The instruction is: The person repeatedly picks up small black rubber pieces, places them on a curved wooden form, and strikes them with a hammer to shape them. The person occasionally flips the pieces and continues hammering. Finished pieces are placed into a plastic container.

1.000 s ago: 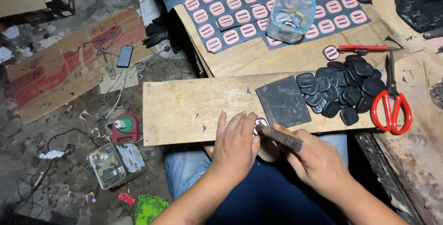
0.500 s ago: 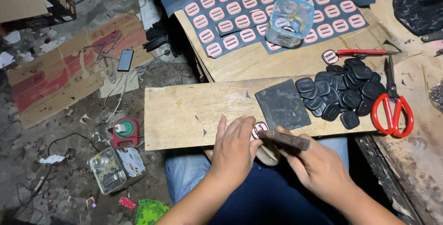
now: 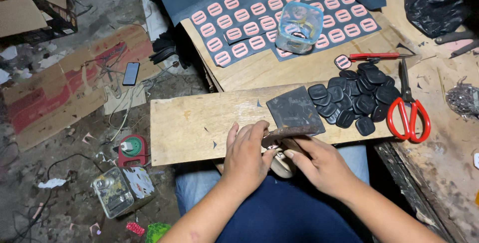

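Observation:
My left hand (image 3: 245,157) and my right hand (image 3: 320,167) meet at the near edge of a wooden board (image 3: 199,123) that lies across my lap. Together they grip a rusty brown flat tool (image 3: 292,132) lying level along the board's edge. A small pink-rimmed piece (image 3: 273,148) shows under my left fingertips. A pale rounded part (image 3: 282,165), perhaps a handle, sits between the hands. Just beyond the tool a dark square pad (image 3: 294,108) rests on the board. Right of the pad lies a pile of black rounded pads (image 3: 357,98).
Red-handled scissors (image 3: 409,116) lie right of the pile, a red-handled tool (image 3: 374,56) behind it. Behind that, a clear plastic tub (image 3: 299,26) stands on a dark sheet of pink-rimmed patches (image 3: 239,18). On the floor at left are a phone (image 3: 130,73), cardboard (image 3: 60,93) and a metal box (image 3: 117,190).
The tool has turned from tilted to level and come up against the board's edge by the dark pad. Both hands stay close together on it.

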